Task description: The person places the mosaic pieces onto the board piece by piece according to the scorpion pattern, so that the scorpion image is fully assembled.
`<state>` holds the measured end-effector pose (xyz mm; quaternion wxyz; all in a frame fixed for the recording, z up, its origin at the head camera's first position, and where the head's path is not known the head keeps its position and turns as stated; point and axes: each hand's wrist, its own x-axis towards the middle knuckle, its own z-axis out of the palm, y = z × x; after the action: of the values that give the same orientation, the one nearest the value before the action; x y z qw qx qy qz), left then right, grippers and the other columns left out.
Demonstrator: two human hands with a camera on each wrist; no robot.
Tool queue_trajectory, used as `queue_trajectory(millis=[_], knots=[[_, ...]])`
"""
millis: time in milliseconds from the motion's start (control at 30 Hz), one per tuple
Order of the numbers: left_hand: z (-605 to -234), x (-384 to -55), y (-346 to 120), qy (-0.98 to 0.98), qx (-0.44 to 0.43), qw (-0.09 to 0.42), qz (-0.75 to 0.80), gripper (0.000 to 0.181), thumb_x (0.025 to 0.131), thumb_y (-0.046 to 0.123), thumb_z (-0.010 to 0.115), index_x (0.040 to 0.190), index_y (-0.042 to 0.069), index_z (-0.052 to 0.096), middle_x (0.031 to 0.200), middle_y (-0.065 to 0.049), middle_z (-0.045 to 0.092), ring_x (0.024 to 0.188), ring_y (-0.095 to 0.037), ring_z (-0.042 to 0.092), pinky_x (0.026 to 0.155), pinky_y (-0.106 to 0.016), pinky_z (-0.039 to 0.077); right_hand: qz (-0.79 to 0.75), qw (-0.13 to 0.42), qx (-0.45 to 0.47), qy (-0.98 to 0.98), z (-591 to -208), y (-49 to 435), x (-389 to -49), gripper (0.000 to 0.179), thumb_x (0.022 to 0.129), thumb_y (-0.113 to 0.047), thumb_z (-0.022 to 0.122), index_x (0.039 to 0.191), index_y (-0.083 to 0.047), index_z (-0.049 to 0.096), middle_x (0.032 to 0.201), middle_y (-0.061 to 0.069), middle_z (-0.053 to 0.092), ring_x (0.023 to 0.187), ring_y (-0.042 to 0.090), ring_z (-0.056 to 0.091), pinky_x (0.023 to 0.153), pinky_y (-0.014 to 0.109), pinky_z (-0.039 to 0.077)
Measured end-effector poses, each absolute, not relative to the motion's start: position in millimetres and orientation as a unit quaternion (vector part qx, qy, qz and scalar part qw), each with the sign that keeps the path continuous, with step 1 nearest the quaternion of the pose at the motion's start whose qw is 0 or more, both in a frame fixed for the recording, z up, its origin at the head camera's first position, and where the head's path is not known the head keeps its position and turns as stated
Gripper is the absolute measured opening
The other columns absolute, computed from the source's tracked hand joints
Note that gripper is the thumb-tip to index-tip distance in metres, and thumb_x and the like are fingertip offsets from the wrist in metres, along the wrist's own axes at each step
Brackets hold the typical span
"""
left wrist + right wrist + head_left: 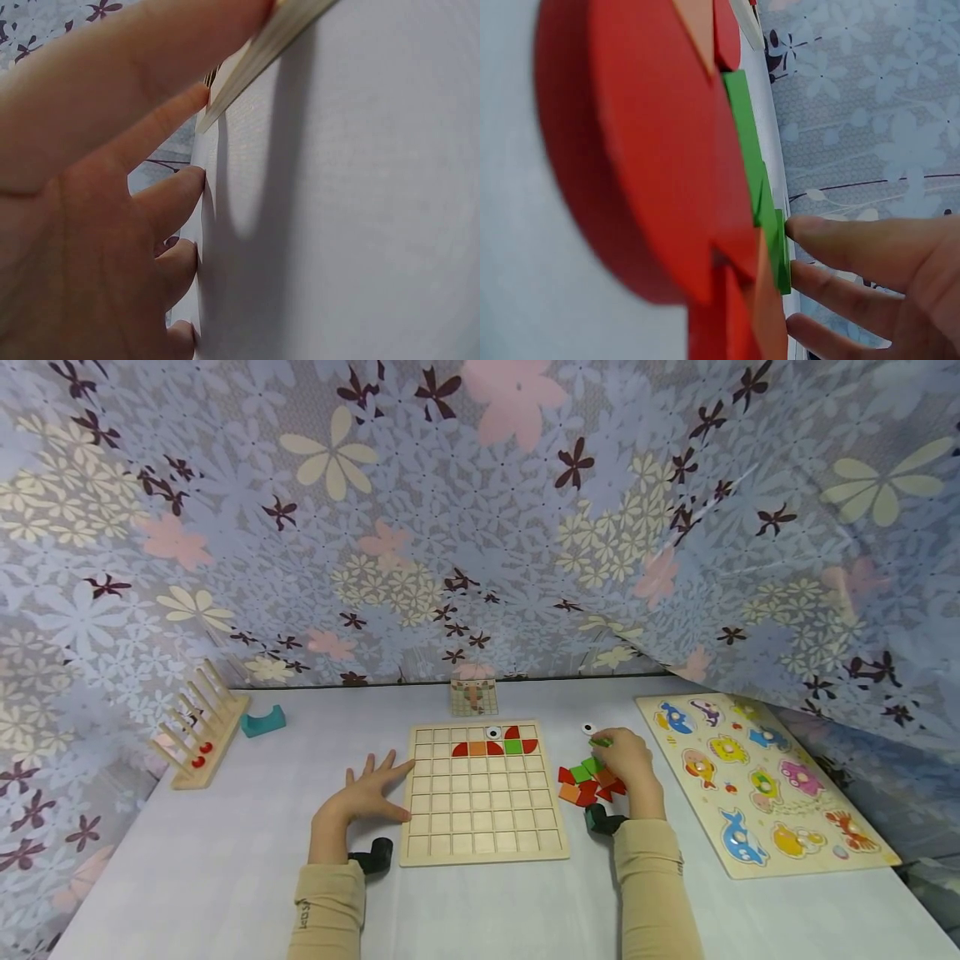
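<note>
- Bench: white top, filled the lower half of the head view; back edge ran straight across mid-frame.
- Flowered cloth: hung behind the bench across the upper frame, continued down the left side; at right it hung close along the puzzle board's far edge.
- Grid board: pale wood, flat, lower centre of the frame; seven pieces sat in its top two rows, an eye piece among them.
- Left hand: left of the grid board, fingers spread apart, thumb and forefinger touching its left edge.
- Right hand: right of centre, fingers together, pinching a green piece just above the loose pile.
- Loose pile: red, green and orange pieces, just off the grid board's right edge.
- White disc: eye-marked, beside the right hand.
- Puzzle board: sea creatures, right of frame; a white strip parted it from the loose pile.
- Pattern card: between grid board and back edge.
- Peg rack: far left, near the bench's left edge; teal block beside it; broad white stretch from there to the left hand.
</note>
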<state>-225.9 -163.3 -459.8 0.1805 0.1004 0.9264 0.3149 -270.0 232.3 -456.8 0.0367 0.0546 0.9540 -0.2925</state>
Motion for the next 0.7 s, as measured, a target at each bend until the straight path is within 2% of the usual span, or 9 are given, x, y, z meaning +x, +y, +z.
queue_trajectory(millis=[200,333,500,600,700], knots=[[-460.2,-225.6,-163.5,0.927,0.102,0.178,0.314,0.091,0.065,0.022,0.081,0.143,0.013,0.036,0.152,-0.021,0.009,0.136,-0.045,-0.010,0.101,-0.066,-0.013,-0.306,0.012,0.069,0.950,-458.2,234.7,-267.7,0.019,0.085,-0.011,0.062,0.100,-0.002,0.067,0.109,0.023,0.061,0.099,0.038,0.052,0.086,0.055,0.035],[-460.9,-225.6,-163.7,0.928,0.103,0.176,0.312,0.091,0.065,0.023,0.081,0.143,0.013,0.036,0.152,-0.021,0.010,0.137,-0.045,-0.010,0.101,-0.066,-0.013,-0.332,0.001,0.072,0.941,-458.0,236.0,-267.4,0.026,0.082,-0.007,0.064,0.107,-0.001,0.063,0.102,0.022,0.060,0.092,0.034,0.052,0.081,0.048,0.041],[-460.7,-225.5,-163.4,0.928,0.103,0.175,0.314,0.091,0.065,0.023,0.081,0.143,0.013,0.036,0.152,-0.021,0.009,0.137,-0.045,-0.010,0.102,-0.066,-0.013,-0.355,-0.002,0.085,0.931,-456.3,235.5,-269.1,0.037,0.080,-0.003,0.066,0.116,-0.002,0.058,0.092,0.016,0.056,0.081,0.028,0.050,0.066,0.034,0.043],[-459.8,-225.2,-163.1,0.927,0.102,0.175,0.317,0.090,0.065,0.022,0.081,0.143,0.013,0.036,0.152,-0.021,0.009,0.136,-0.045,-0.010,0.101,-0.066,-0.013,-0.378,-0.003,0.092,0.921,-455.6,234.6,-269.2,0.038,0.081,-0.004,0.066,0.118,-0.002,0.058,0.092,0.015,0.057,0.078,0.026,0.051,0.062,0.029,0.044],[-459.6,-225.3,-163.1,0.927,0.102,0.175,0.316,0.090,0.065,0.022,0.081,0.143,0.013,0.036,0.152,-0.021,0.010,0.137,-0.045,-0.010,0.101,-0.066,-0.013,-0.406,-0.010,0.082,0.910,-453.8,231.7,-268.6,0.035,0.082,-0.005,0.065,0.117,-0.002,0.059,0.095,0.016,0.058,0.080,0.025,0.051,0.063,0.028,0.045]])
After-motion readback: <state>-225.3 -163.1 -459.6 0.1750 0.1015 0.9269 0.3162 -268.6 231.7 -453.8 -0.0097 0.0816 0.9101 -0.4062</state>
